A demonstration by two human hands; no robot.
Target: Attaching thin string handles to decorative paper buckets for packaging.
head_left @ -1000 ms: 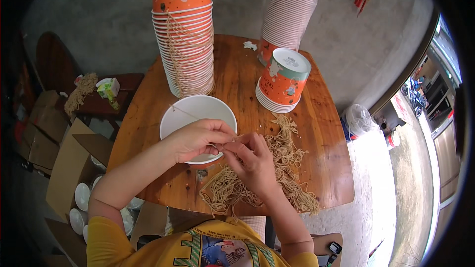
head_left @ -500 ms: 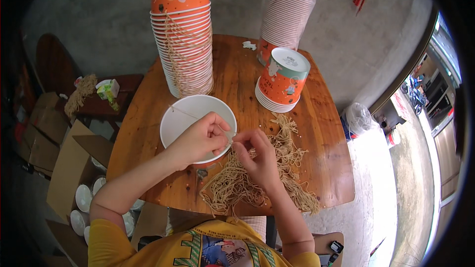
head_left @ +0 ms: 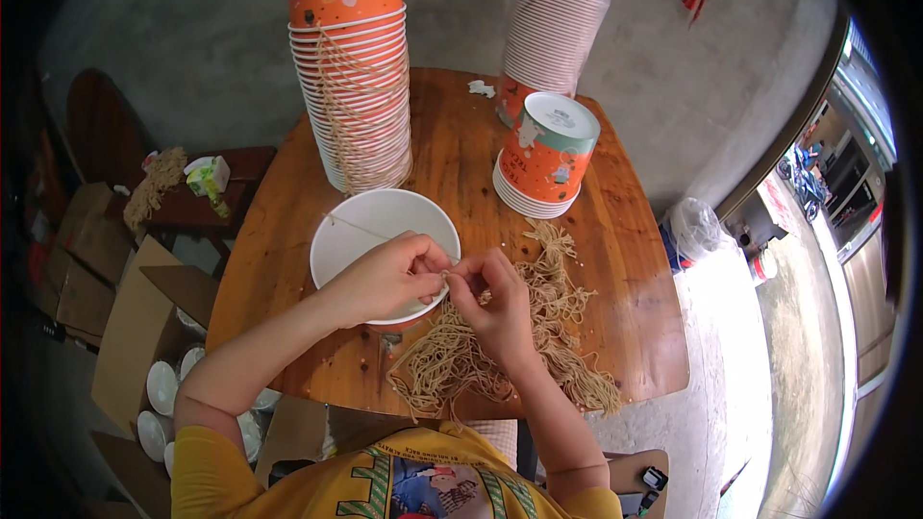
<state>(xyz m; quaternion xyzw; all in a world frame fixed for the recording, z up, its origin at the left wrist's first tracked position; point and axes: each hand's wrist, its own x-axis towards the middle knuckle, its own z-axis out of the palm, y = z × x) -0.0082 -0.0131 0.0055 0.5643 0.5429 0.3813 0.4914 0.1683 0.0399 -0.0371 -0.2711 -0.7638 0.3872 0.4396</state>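
Observation:
A white-lined paper bucket [head_left: 338, 242] stands open side up in front of me. A strand of tan string [head_left: 358, 227] runs from its far left rim across the mouth to my fingers. My left hand [head_left: 399, 274] reaches over the bucket, thumb and fingers pinched on the string near the right rim. My right hand [head_left: 497, 306] meets it there, fingertips closed at the same spot; the exact grip is too small to make out. Under and beside my right hand lies a loose heap of tan string [head_left: 452, 365].
Tall nested stacks of orange paper buckets [head_left: 351, 106] and wrapped buckets [head_left: 558, 19] stand at the back. A short upside-down stack [head_left: 548, 159] sits at the right. An open cardboard box [head_left: 144, 336] holding white round pieces is at lower left.
My right hand has shifted slightly left and its fingertips now meet my left hand's at the rim. The left hand is slightly lower; the bucket stays in place.

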